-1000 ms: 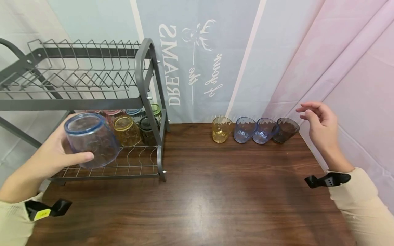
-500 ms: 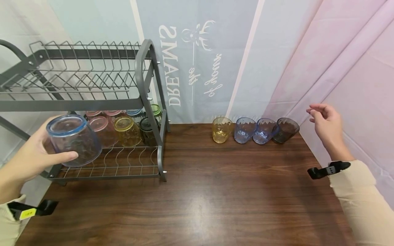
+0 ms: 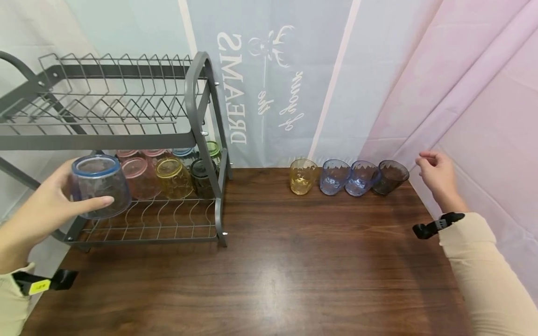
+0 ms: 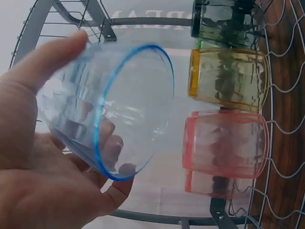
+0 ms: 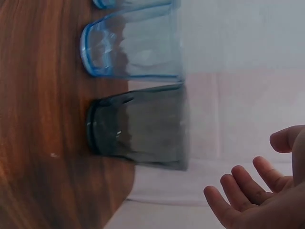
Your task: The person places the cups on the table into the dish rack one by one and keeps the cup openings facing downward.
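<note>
My left hand (image 3: 50, 200) holds a clear blue glass (image 3: 102, 193) upside down, thumb on the near side and fingers round the far side. It hovers at the left front of the rack's lower shelf. In the left wrist view the glass (image 4: 105, 114) is beside an upturned pink glass (image 4: 226, 145) and a yellow one (image 4: 231, 78), with a gap between. My right hand (image 3: 439, 177) is raised at the right, fingers loosely bent and holding nothing. Nearest to it stands a dark grey glass (image 3: 391, 178), which it does not touch.
A two-tier grey dish rack (image 3: 197, 107) stands at the left, its upper wire tier above my left hand. Several upturned glasses fill the lower shelf's back and right. Along the table's back edge stand a yellow glass (image 3: 302, 177) and two blue glasses (image 3: 334, 178), upright.
My left hand has carried the blue glass to the left, then slightly back toward the rack, uncovering the pink glass. My right hand drifted a little right, then back left and lower.
</note>
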Demonstrator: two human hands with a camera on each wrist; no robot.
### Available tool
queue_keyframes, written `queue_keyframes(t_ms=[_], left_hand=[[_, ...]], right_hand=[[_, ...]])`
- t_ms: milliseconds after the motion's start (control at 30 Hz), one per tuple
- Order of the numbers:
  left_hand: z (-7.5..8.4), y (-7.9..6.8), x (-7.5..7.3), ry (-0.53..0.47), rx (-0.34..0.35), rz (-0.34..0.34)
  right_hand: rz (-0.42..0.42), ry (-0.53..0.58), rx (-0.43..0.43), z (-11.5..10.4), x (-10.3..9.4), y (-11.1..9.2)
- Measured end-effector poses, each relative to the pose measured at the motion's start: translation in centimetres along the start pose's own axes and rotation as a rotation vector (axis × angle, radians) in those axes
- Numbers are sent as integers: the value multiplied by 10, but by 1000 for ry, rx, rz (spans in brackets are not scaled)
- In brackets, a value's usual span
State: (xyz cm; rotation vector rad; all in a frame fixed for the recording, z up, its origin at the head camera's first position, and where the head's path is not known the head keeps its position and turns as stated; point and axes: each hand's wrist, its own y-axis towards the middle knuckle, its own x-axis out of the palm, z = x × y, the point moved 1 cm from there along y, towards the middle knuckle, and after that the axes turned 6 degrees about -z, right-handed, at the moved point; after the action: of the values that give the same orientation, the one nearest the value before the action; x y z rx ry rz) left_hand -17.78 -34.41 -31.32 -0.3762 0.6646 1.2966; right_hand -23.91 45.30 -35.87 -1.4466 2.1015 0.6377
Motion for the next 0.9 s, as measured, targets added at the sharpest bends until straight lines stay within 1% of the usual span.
queue_keyframes(t_ms=[67,167,200,300,400,467,533,667,767,900], left_hand=[[-1,2,-1,26,-28,22],[-3,4,-2,41,-44,50],[-3,4,-3,46,-54,56],[-2,8,-5,101,-118,71],[0,12,-5,178,-203,90],[1,13,-5,209,-244,103],[-1,13,-6,227,-278,124],[-7,13,-8,238,-317,158],[-13,15,-11,259,-326,187],[-22,17,-15,268,-345,231]], right_hand=[[-16,-2,30,7,2,2],[-47,-16,59,17,4,3],[-57,-4,65,19,5,3],[-90,3,92,23,8,4],[-145,10,136,26,12,3],[-187,-4,155,28,14,3],[-229,5,166,31,17,2],[-301,82,170,38,22,1],[-346,150,179,41,26,1],[-405,182,190,42,29,5]])
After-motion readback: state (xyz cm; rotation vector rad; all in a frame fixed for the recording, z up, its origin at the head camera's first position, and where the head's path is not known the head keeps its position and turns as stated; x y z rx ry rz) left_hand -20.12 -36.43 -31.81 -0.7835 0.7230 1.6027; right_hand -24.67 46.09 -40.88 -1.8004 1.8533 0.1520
